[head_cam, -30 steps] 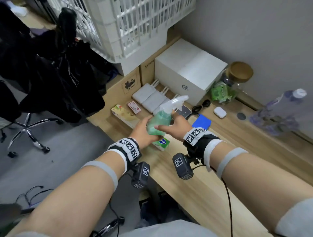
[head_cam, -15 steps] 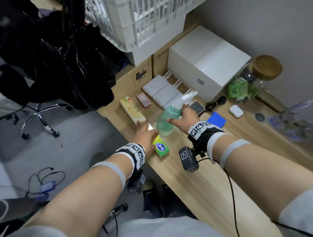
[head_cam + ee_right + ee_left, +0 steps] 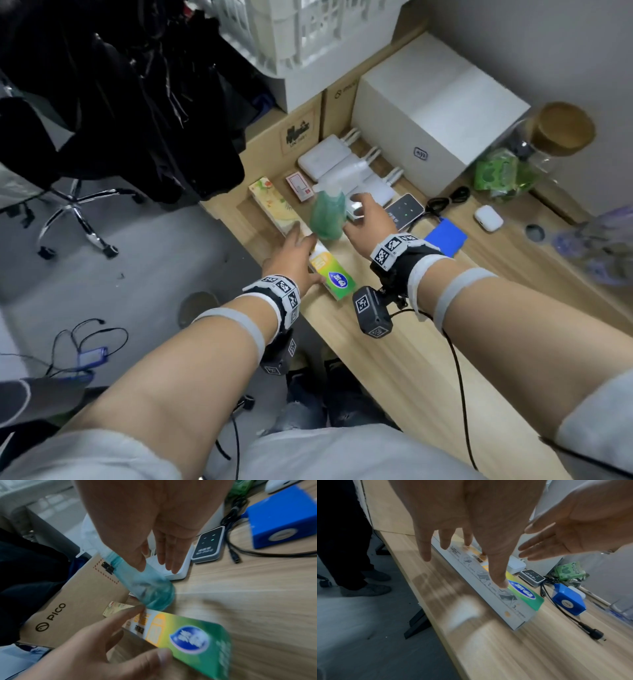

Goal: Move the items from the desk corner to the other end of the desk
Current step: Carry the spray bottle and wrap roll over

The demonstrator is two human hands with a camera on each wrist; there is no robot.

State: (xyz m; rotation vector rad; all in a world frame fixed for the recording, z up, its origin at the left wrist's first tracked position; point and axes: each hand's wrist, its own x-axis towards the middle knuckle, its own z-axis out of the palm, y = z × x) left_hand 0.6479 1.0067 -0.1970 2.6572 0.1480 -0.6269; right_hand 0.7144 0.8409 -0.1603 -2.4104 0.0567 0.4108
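A green spray bottle (image 3: 327,214) (image 3: 150,591) stands upright on the wooden desk (image 3: 394,342) near its far left corner. My right hand (image 3: 359,209) (image 3: 156,568) hovers just to the bottle's right with straight, relaxed fingers and holds nothing. A long green and yellow box (image 3: 337,277) (image 3: 522,595) (image 3: 193,639) lies flat by the desk's left edge. Over it is my left hand (image 3: 301,236) (image 3: 465,568), fingers spread and straight, with the thumb tip touching the box's top.
A floral long box (image 3: 274,202), white chargers (image 3: 329,161), a black device (image 3: 404,210), a blue box (image 3: 445,236) and an earbud case (image 3: 488,217) crowd the corner. A white carton (image 3: 435,109), cardboard boxes (image 3: 298,133) and a cork-lidded jar (image 3: 534,150) stand behind.
Both hands held the spray bottle above the desk; now it stands on the desk. The left hand dropped onto the green box and the right hand has opened beside the bottle.
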